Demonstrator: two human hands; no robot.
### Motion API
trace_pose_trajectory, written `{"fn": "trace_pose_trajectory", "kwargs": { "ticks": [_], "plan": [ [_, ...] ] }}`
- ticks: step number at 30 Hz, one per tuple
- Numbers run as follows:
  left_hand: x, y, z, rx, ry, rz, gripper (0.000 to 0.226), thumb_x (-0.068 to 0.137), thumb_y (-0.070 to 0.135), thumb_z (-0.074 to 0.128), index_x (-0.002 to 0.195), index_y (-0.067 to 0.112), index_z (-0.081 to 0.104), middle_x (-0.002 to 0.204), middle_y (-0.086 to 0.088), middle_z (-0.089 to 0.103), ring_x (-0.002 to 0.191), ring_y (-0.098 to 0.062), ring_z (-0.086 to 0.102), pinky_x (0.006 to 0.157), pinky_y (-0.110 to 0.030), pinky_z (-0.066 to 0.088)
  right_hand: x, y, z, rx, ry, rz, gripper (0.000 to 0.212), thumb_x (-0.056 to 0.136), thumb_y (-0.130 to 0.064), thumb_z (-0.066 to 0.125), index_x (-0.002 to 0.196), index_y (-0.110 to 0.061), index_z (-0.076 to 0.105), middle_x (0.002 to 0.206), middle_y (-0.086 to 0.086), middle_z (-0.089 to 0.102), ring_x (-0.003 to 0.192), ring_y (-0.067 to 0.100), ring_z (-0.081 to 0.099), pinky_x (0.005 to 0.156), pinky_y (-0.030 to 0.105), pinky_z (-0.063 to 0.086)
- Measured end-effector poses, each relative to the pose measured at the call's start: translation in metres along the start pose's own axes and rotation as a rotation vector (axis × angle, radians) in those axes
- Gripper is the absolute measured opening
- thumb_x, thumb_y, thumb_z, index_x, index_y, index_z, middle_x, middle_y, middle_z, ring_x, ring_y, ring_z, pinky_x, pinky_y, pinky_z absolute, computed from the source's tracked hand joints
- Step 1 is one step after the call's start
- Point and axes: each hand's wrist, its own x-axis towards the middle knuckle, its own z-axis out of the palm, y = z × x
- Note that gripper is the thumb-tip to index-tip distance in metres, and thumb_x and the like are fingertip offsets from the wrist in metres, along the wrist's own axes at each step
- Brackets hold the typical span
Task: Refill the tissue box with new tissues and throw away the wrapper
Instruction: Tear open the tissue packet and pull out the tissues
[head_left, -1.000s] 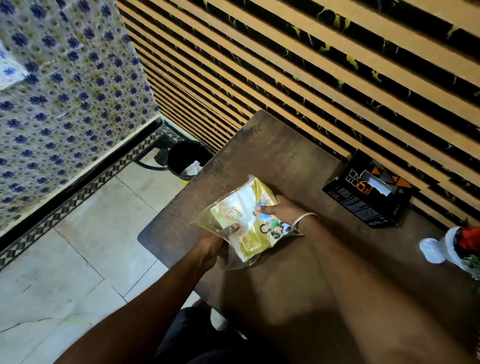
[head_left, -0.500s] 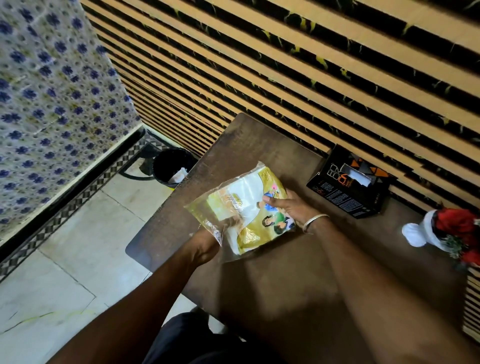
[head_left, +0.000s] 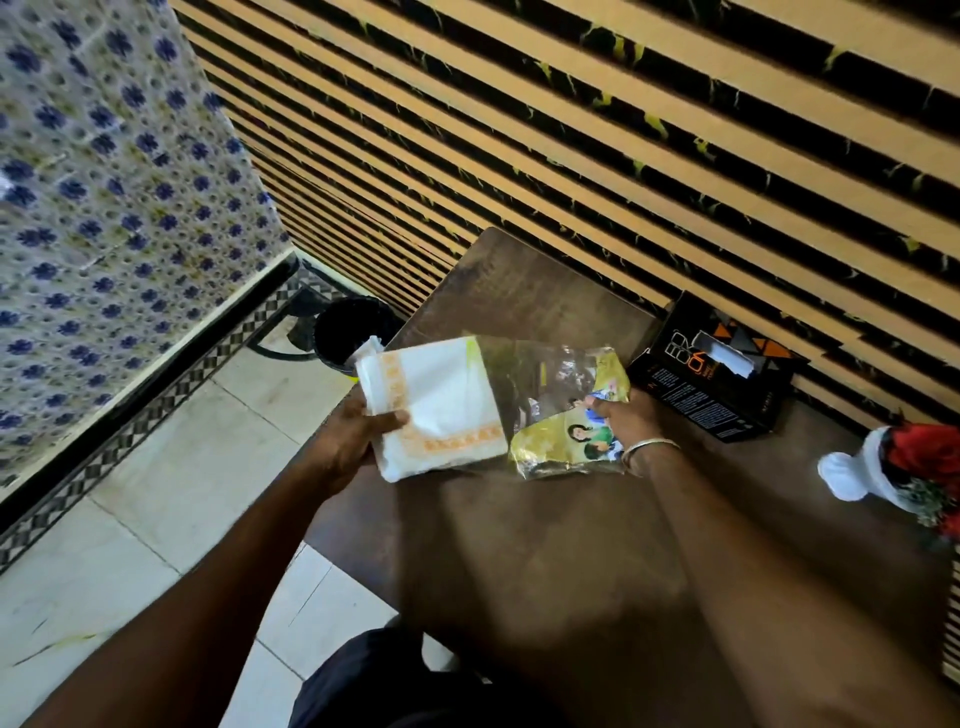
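A white stack of tissues (head_left: 441, 405) with an orange patterned border sticks out of a clear and yellow plastic wrapper (head_left: 558, 410) over the left part of the brown table (head_left: 545, 545). My left hand (head_left: 353, 441) grips the stack at its near left corner. My right hand (head_left: 621, 421) pinches the wrapper's printed right end. Most of the stack is outside the wrapper. A black tissue box (head_left: 711, 374) with orange print lies against the slatted wall, its slot facing up.
A black waste bin (head_left: 343, 332) with something white in it stands on the tiled floor left of the table. A white vase with red flowers (head_left: 904, 467) lies at the table's right edge. A blue-patterned wall is on the left.
The tissue stack has slid leftward out of the wrapper in my left hand, while my right hand held the wrapper's other end. The view has shifted slightly.
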Motion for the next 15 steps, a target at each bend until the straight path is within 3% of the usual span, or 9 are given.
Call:
{"fn": "trace_pose_trajectory", "kwargs": {
  "ticks": [3,5,7,8,10,11,13,15],
  "plan": [
    [-0.001,0.012,-0.028,-0.090,0.114,0.074,0.041,0.090,0.003,0.063,0.130,0.011,0.058,0.121,-0.012,0.072,0.108,-0.036,0.070,0.077,-0.047,0.061,0.007,-0.003,0.009,0.077,0.125,0.023,0.018,0.081,0.000,0.071,0.098,-0.001,0.066,0.075,0.007,0.063,0.052,0.012,0.059,0.041,0.019,0.049],
    [-0.003,0.020,-0.042,-0.178,0.155,0.129,0.044,0.091,0.002,0.060,0.134,0.010,0.055,0.125,-0.010,0.070,0.110,-0.032,0.069,0.076,-0.045,0.061,0.009,-0.009,0.020,0.126,0.170,0.052,0.010,0.080,-0.002,0.072,0.082,-0.007,0.063,0.079,0.009,0.065,0.052,0.012,0.060,0.056,0.028,0.051],
    [-0.007,0.026,-0.052,-0.232,0.146,0.172,0.045,0.094,0.003,0.056,0.138,0.010,0.052,0.131,-0.011,0.066,0.114,-0.031,0.068,0.075,-0.043,0.061,0.019,-0.008,0.034,0.189,0.182,0.049,0.014,0.076,-0.006,0.073,0.074,-0.010,0.060,0.091,0.012,0.068,0.067,0.018,0.066,0.071,0.036,0.052],
    [-0.010,0.028,-0.055,-0.254,0.129,0.183,0.045,0.095,0.003,0.054,0.139,0.010,0.051,0.134,-0.011,0.064,0.116,-0.032,0.066,0.076,-0.044,0.061,0.037,0.002,0.041,0.224,0.179,0.035,0.014,0.073,-0.011,0.074,0.078,-0.009,0.061,0.100,0.013,0.069,0.079,0.022,0.068,0.076,0.040,0.055],
    [-0.018,0.031,-0.057,-0.288,0.072,0.174,0.044,0.097,0.004,0.050,0.141,0.011,0.049,0.138,-0.013,0.061,0.118,-0.034,0.065,0.074,-0.043,0.062,0.053,0.006,0.059,0.312,0.182,0.035,0.034,0.071,-0.015,0.075,0.101,-0.007,0.063,0.115,0.017,0.068,0.095,0.030,0.069,0.085,0.050,0.057],
    [-0.022,0.033,-0.057,-0.285,0.043,0.156,0.043,0.098,0.005,0.048,0.141,0.010,0.049,0.136,-0.013,0.061,0.113,-0.034,0.067,0.067,-0.041,0.062,0.053,0.006,0.067,0.356,0.159,0.033,0.034,0.076,-0.012,0.073,0.107,-0.005,0.062,0.117,0.019,0.067,0.096,0.032,0.068,0.087,0.053,0.056],
    [-0.030,0.033,-0.049,-0.255,-0.028,0.101,0.041,0.099,0.005,0.046,0.140,0.007,0.049,0.126,-0.015,0.066,0.092,-0.030,0.075,0.054,-0.036,0.058,0.037,-0.007,0.077,0.359,0.077,0.054,0.009,0.084,-0.008,0.069,0.091,-0.010,0.065,0.110,0.021,0.068,0.094,0.034,0.068,0.087,0.057,0.056],
    [-0.032,0.029,-0.038,-0.178,-0.096,0.038,0.042,0.095,-0.001,0.048,0.136,0.004,0.053,0.120,-0.016,0.070,0.088,-0.030,0.075,0.059,-0.037,0.060,0.017,-0.022,0.079,0.336,0.009,0.087,0.009,0.087,-0.009,0.068,0.081,-0.015,0.063,0.102,0.018,0.068,0.089,0.032,0.067,0.088,0.056,0.055]
  ]
}}
